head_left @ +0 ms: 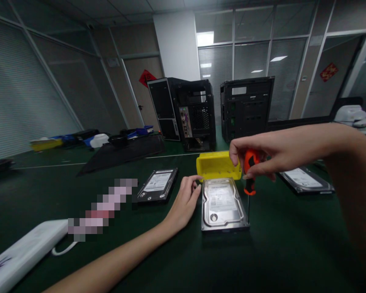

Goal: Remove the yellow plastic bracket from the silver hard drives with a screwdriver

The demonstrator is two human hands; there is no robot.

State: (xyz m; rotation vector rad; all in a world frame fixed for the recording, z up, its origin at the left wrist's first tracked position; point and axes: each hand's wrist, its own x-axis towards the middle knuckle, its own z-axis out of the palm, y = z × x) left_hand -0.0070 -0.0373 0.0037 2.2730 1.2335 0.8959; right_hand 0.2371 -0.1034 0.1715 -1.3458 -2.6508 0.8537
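A silver hard drive [222, 203] lies flat on the dark green table in front of me. My left hand [184, 202] rests against its left edge, fingers curled, steadying it. My right hand [258, 152] is closed on the orange handle of a screwdriver [249, 175], held upright with its thin shaft pointing down at the drive's right edge near the front corner. A yellow plastic box [218, 165] sits just behind the drive.
Two more hard drives lie at the left [157, 185] and the right [305, 180]. Two black computer cases [186, 112] [246, 106] stand at the back. A white flat device [21, 254] with a cable lies near left. A dark side panel [125, 152] lies beyond.
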